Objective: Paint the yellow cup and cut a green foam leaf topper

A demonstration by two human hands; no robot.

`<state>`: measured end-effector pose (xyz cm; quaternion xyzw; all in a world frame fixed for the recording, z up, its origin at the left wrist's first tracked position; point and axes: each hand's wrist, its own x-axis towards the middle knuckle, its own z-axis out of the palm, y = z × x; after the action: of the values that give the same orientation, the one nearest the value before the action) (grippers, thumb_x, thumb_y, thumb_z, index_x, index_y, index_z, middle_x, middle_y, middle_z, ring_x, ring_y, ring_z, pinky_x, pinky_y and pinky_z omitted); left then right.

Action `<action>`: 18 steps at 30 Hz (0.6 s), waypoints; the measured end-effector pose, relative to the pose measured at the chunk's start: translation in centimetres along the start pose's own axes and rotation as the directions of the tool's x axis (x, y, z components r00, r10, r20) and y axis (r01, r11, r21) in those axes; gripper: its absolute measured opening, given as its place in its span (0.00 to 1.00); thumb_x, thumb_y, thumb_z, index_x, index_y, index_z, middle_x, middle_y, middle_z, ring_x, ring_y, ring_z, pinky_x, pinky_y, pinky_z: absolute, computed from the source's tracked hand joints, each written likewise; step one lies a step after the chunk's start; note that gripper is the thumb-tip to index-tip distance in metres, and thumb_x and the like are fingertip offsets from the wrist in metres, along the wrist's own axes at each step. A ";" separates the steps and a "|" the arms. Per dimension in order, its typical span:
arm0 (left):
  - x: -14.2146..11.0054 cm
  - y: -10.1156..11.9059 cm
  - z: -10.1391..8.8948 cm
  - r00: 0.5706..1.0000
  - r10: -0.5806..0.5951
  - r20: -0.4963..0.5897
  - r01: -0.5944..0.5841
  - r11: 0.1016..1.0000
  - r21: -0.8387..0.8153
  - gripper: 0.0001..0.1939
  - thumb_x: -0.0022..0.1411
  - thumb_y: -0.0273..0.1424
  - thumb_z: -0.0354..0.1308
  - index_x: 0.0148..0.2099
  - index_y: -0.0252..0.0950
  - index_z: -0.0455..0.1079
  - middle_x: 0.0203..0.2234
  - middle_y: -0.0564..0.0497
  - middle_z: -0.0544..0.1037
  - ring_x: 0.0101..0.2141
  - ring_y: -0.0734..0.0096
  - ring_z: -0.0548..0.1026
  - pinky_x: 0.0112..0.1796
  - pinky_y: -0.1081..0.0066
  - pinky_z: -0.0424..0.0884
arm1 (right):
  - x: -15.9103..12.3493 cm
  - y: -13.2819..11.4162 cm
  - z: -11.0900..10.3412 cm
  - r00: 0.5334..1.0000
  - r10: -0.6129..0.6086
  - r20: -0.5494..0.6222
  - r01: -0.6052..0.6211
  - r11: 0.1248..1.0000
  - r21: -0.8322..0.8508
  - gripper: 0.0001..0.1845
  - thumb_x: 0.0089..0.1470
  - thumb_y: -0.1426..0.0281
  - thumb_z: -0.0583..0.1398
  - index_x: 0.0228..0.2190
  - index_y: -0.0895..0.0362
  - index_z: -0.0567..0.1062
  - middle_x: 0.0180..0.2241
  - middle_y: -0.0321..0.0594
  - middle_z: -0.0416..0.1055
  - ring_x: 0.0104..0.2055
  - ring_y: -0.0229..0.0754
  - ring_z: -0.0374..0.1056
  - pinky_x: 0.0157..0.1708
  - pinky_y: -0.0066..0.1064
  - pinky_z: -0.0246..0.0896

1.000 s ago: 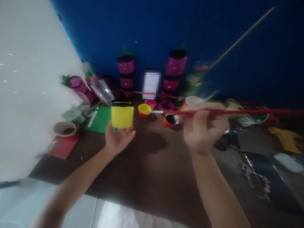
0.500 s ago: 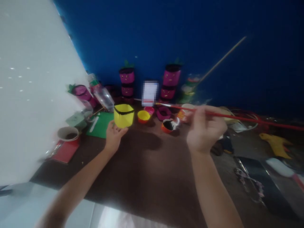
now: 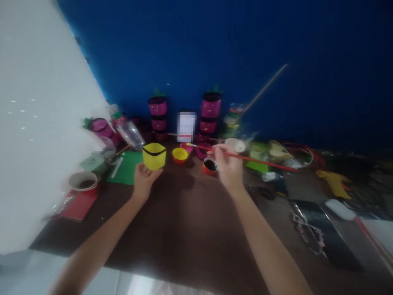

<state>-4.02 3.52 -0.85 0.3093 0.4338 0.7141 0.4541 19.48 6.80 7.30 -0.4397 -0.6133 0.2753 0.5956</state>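
My left hand point(image 3: 145, 178) grips a yellow cup point(image 3: 154, 157) from below, holding it above the table; a black band runs along its rim. Between the fingers of my right hand point(image 3: 229, 166) is a long red paintbrush point(image 3: 260, 159), its tip pointing left toward a small pink pot. Just left of that hand, an orange pot with dark paint point(image 3: 210, 165) sits on the table, partly covered by the fingers. An orange pot with yellow paint point(image 3: 180, 155) stands between the two hands. A magenta ring-shaped piece point(image 3: 202, 151) lies behind the brush.
Purple stacked pots with faces point(image 3: 158, 108) stand by the blue wall. On the left are a plastic bottle point(image 3: 130, 131), green sheet point(image 3: 123, 176) and paper cup point(image 3: 82, 181). A yellow glue gun point(image 3: 334, 182), phone-like black slab point(image 3: 328, 233) and white mouse-shaped object point(image 3: 340, 209) lie right.
My right hand has moved left and slightly down with the paintbrush, closer to the dark paint pot. The left hand still holds the yellow cup; the whole view has shifted a little.
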 end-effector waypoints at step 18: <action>-0.2 -0.3 0.0 0.997 -0.034 0.073 0.036 0.999 -0.032 0.29 0.37 0.25 0.73 0.40 0.36 0.62 0.37 0.51 0.78 0.39 0.71 0.77 0.45 0.69 0.71 | -2.2 3.5 2.3 0.836 -0.335 0.434 0.516 0.748 -0.417 0.11 0.58 0.72 0.53 0.37 0.60 0.75 0.36 0.49 0.74 0.40 0.46 0.70 0.43 0.40 0.67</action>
<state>-3.80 3.41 -1.14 0.3197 0.4104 0.7015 0.4871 17.81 6.89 2.88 -0.3762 -0.8401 0.0246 0.3899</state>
